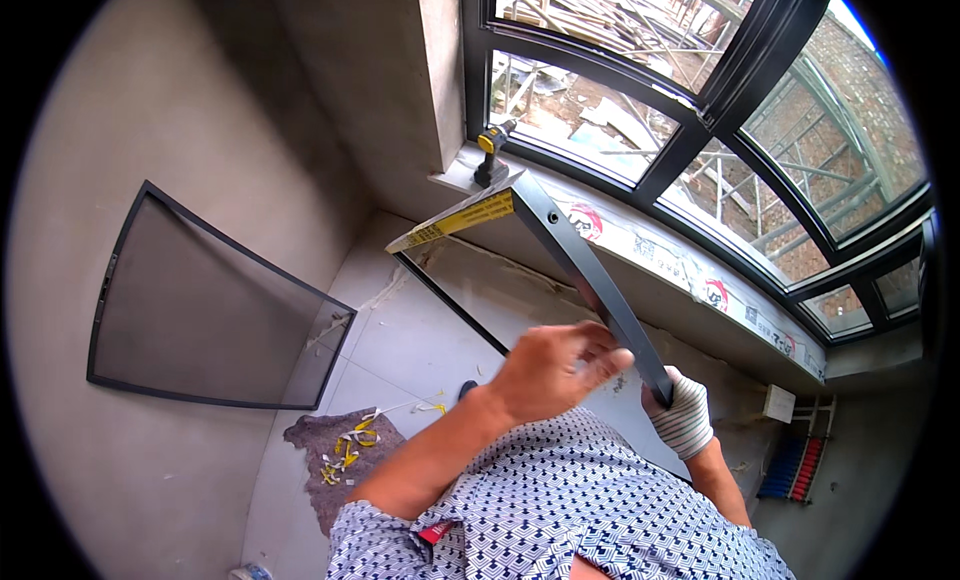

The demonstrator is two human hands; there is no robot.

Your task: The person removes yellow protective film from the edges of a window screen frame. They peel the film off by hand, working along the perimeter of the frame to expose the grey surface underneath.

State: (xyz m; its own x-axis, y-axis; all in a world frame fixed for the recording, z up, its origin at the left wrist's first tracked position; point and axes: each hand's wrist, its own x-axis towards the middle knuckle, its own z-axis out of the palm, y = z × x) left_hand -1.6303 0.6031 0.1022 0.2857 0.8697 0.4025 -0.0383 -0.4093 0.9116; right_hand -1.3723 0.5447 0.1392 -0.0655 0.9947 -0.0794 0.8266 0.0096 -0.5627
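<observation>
A dark metal frame (592, 280) is tilted up in front of me, with a yellow printed strip (462, 218) along its far left side and a small round hole near its top corner. My right hand (680, 415), in a white striped knitted glove, is wrapped round the frame's near end. My left hand (555, 372) is bare and beside the long bar, its fingers curled in toward the thumb. Whatever those fingers may hold is hidden or too small to make out. Whether the left hand touches the bar cannot be told.
A dark mesh window screen (215, 305) leans on the left wall. Yellow and white tape scraps (350, 452) lie on a brown cloth (325, 490) on the floor. A cordless drill (492, 152) stands on the window sill (640, 242). Red and blue pipes (797, 467) hang at right.
</observation>
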